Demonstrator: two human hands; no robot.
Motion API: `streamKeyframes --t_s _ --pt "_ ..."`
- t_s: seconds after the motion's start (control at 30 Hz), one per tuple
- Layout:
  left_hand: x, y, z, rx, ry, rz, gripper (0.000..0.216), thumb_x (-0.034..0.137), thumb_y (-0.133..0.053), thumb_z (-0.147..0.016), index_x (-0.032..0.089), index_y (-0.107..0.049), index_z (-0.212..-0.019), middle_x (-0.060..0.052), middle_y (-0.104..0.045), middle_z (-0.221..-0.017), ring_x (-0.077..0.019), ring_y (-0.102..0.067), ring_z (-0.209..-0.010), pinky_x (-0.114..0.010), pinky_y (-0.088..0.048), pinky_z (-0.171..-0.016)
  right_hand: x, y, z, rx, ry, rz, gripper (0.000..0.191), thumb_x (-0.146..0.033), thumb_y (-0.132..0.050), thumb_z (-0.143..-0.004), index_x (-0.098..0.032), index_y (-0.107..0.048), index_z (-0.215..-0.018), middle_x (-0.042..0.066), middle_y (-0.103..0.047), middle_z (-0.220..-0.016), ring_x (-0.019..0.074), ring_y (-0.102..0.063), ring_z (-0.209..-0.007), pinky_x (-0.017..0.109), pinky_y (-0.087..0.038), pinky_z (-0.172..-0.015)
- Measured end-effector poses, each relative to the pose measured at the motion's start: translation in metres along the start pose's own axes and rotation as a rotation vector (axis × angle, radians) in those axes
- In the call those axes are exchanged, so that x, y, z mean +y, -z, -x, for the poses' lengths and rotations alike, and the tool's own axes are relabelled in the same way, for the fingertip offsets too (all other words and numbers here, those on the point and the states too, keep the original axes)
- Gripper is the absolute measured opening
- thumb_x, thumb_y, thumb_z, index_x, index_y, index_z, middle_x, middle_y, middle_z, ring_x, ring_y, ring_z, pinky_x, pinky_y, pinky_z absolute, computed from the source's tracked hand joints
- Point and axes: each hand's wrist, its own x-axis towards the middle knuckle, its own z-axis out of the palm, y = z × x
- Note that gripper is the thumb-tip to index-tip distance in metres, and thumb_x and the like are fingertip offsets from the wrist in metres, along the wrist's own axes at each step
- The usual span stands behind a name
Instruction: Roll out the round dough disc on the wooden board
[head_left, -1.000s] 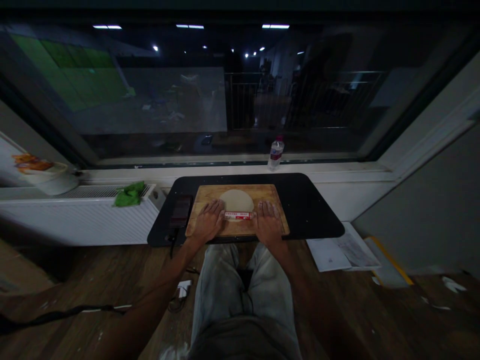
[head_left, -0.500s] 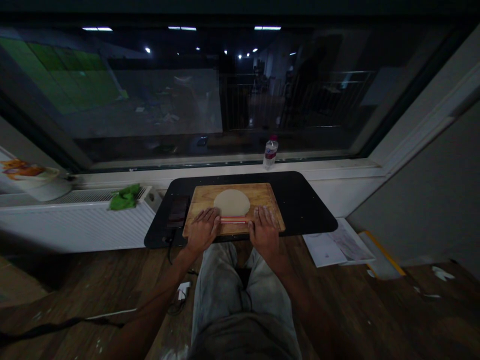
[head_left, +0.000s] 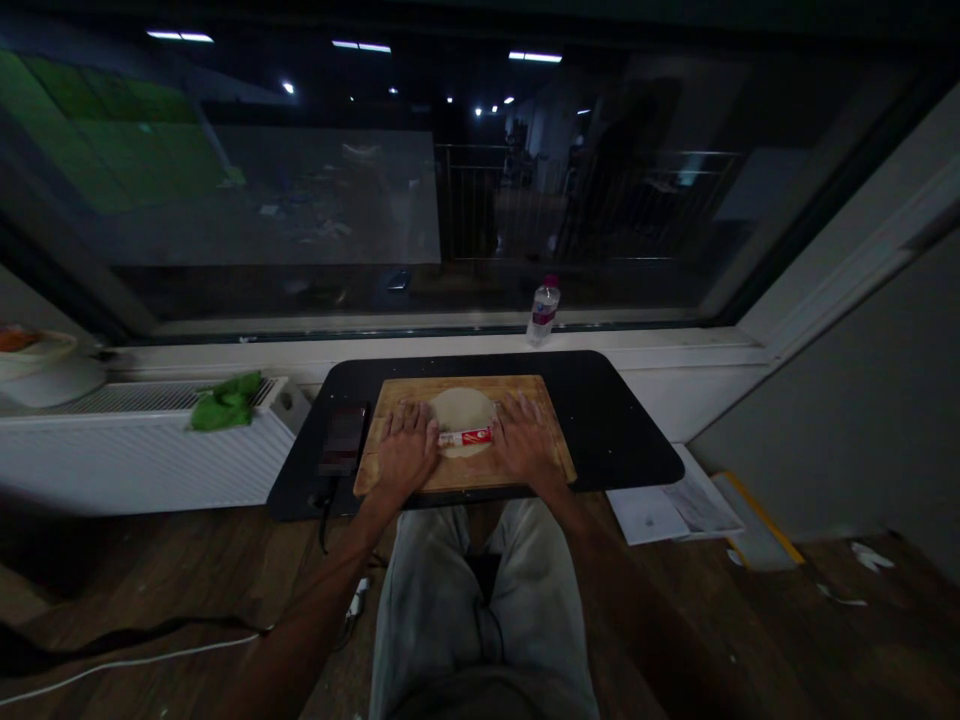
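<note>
Both hands, the left hand [head_left: 406, 448] and the right hand [head_left: 523, 441], lay flat and open on the ends of a red-and-white roller [head_left: 466, 437], which rested across the dough disc [head_left: 460, 407] on the wooden board [head_left: 540, 465] (centred on the black tabletop [head_left: 622, 430]).

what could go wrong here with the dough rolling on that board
The roller is short, so both hands sit at the dough's edges; uneven pressure might thin it lopsidedly. The wooden board lies near the black table's front edge and may slide. The dark device beside the board could get knocked.
</note>
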Motion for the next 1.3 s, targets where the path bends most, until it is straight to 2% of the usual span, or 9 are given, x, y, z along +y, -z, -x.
streamKeyframes --t_s 0.2,0.43,0.57,0.67,0.83,0.93,1.1,1.17,1.3 --pt "-0.012 -0.001 -0.042 -0.069 0.002 0.006 0.06 0.042 -0.03 -0.117 0.011 -0.064 -0.155 -0.021 -0.064 -0.163 -0.0409 -0.048 -0.163 -0.063 -0.038 -0.132 -0.002 -0.007 -0.05 -0.053 -0.055 0.004 0.055 -0.035 -0.045 -0.118 -0.019 -0.055 -0.169 0.013 -0.053 -0.175 0.0326 -0.037 -0.169 0.055 -0.021 -0.14" --pt "-0.034 -0.013 -0.102 -0.1 -0.025 0.032 0.059 0.037 -0.024 -0.118 0.012 -0.071 -0.143 -0.018 -0.071 -0.155 -0.035 -0.051 -0.161 -0.058 -0.039 -0.133 -0.001 -0.005 -0.097 -0.111 -0.107 -0.037 0.062 -0.046 -0.031 -0.121 -0.02 -0.045 -0.176 0.013 -0.05 -0.177 0.0349 -0.039 -0.168 0.058 -0.027 -0.137" --pt "-0.044 -0.021 -0.127 -0.145 -0.109 0.057 0.058 0.036 -0.023 -0.118 0.015 -0.074 -0.138 -0.016 -0.073 -0.153 -0.0327 -0.047 -0.164 -0.057 -0.038 -0.135 -0.001 -0.008 -0.103 -0.188 -0.2 -0.066 0.064 -0.045 -0.028 -0.12 -0.019 -0.042 -0.177 0.018 -0.046 -0.179 0.0394 -0.037 -0.168 0.065 -0.029 -0.135" --pt "-0.048 -0.029 -0.136 -0.201 -0.166 0.065 0.057 0.034 -0.027 -0.117 0.012 -0.069 -0.147 -0.016 -0.067 -0.161 -0.0325 -0.041 -0.168 -0.057 -0.034 -0.137 -0.005 -0.013 -0.091 -0.216 -0.269 -0.062 0.065 -0.04 -0.03 -0.118 -0.015 -0.04 -0.178 0.021 -0.043 -0.18 0.0429 -0.034 -0.17 0.069 -0.028 -0.134" --pt "-0.056 -0.042 -0.129 -0.284 -0.185 0.055 0.06 0.035 -0.033 -0.114 0.015 -0.055 -0.166 -0.014 -0.051 -0.177 -0.0323 -0.032 -0.173 -0.057 -0.034 -0.138 -0.021 -0.019 -0.053 -0.078 -0.251 -0.018 0.067 -0.035 -0.035 -0.115 -0.012 -0.039 -0.177 0.023 -0.039 -0.182 0.0434 -0.028 -0.172 0.076 -0.018 -0.135" --pt "-0.06 -0.04 -0.113 -0.296 -0.221 0.035 0.063 0.032 -0.039 -0.11 0.014 -0.051 -0.17 -0.014 -0.048 -0.179 -0.0333 -0.029 -0.174 -0.056 -0.033 -0.138 -0.034 -0.014 -0.033 -0.031 -0.224 -0.033 0.068 -0.033 -0.037 -0.113 -0.006 -0.041 -0.175 0.027 -0.046 -0.177 0.0437 -0.037 -0.167 0.071 -0.025 -0.134" --pt "-0.062 -0.023 -0.08 -0.242 -0.256 0.006 0.063 0.028 -0.047 -0.105 0.013 -0.056 -0.165 -0.017 -0.053 -0.175 -0.036 -0.029 -0.174 -0.059 -0.03 -0.14 -0.055 -0.005 -0.007 -0.03 -0.211 -0.019 0.064 -0.033 -0.036 -0.116 0.002 -0.049 -0.168 0.031 -0.05 -0.172 0.0404 -0.047 -0.162 0.056 -0.034 -0.133" --pt "-0.061 -0.015 -0.067 -0.222 -0.251 0.014 0.06 0.028 -0.047 -0.105 0.015 -0.059 -0.162 -0.017 -0.056 -0.172 -0.036 -0.032 -0.173 -0.061 -0.03 -0.14 -0.061 -0.003 0.004 0.007 -0.184 -0.024 0.063 -0.033 -0.035 -0.117 0.002 -0.049 -0.167 0.03 -0.05 -0.172 0.0392 -0.048 -0.162 0.054 -0.036 -0.133" --pt "-0.06 -0.005 -0.044 -0.2 -0.246 0.014 0.056 0.027 -0.041 -0.108 0.01 -0.062 -0.156 -0.02 -0.06 -0.168 -0.0335 -0.035 -0.171 -0.055 -0.03 -0.141 -0.07 -0.006 0.026 0.07 -0.144 -0.048 0.063 -0.031 -0.035 -0.116 0.004 -0.049 -0.166 0.031 -0.051 -0.171 0.0388 -0.048 -0.162 0.054 -0.038 -0.132"
